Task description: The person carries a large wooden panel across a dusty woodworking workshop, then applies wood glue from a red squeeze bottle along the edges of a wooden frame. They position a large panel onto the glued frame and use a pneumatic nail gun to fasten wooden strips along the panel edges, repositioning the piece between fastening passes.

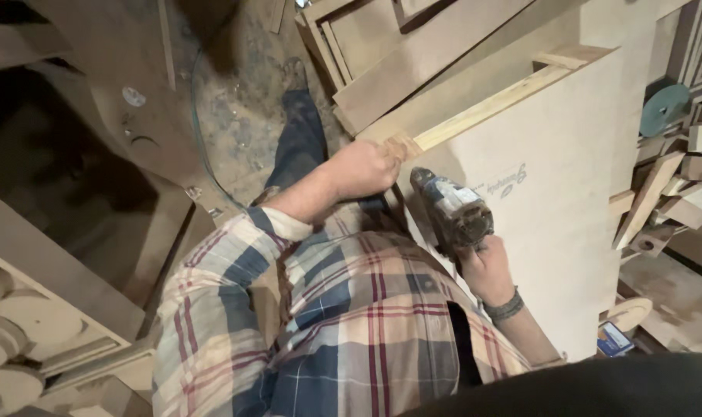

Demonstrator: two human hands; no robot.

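Both hands are busy at a pale board. Left hand is closed around the end of a light wood strip lying along the board's upper edge. Right hand grips a drill, blue and grey, dusty, its nose against the board's left edge. This board is smooth and flat, standing tilted among wood offcuts. Both forearms are bent; a plaid shirt covers the body.

Left hand grips a pale wooden batten on a tan fibreboard panel; right hand holds a blue-grey power drill.
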